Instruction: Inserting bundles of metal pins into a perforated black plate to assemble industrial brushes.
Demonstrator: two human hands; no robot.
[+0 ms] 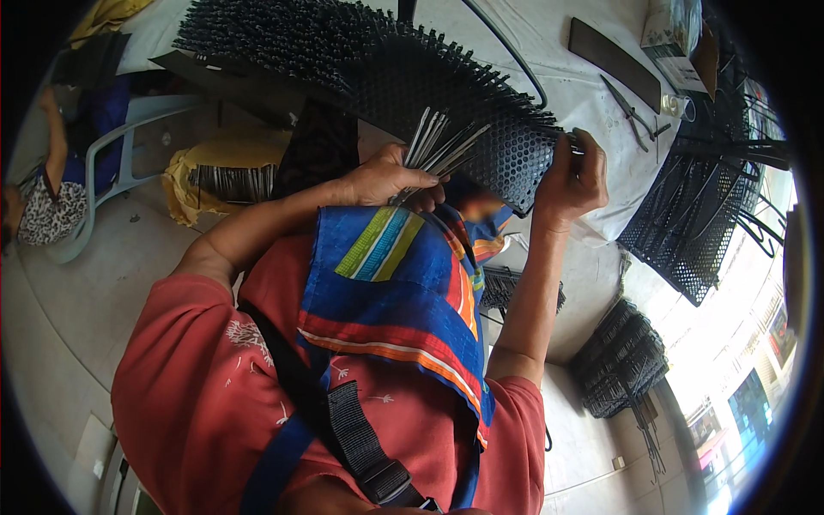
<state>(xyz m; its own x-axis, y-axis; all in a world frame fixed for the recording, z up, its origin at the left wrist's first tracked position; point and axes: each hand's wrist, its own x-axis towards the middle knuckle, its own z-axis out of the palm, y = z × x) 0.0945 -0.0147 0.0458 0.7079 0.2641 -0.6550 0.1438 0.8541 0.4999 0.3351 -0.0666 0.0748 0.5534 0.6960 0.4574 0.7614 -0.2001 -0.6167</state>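
Observation:
A loose bundle of thin, flat metal strips [448,148] fans out from my left hand [390,178], which is closed round its lower ends. Just beyond lies a black perforated panel [515,161] with honeycomb-like holes. Short dark prongs stand in a row along its far edge. At the panel's right corner, my right hand [575,182] is pinched closed with fingertips against the edge. Its fingers hide whatever is between them. Behind the panel spreads a dense pile of black spiky pieces [266,43]. A striped blue cloth [386,292] covers my front.
On the pale work surface lie a dark flat bar [614,62] and pliers [628,112], beside a clear cup [678,106]. Black mesh baskets [687,215] stand at right. At left, a yellow sack [182,184] holds more strips; a person sits on a grey chair [129,154].

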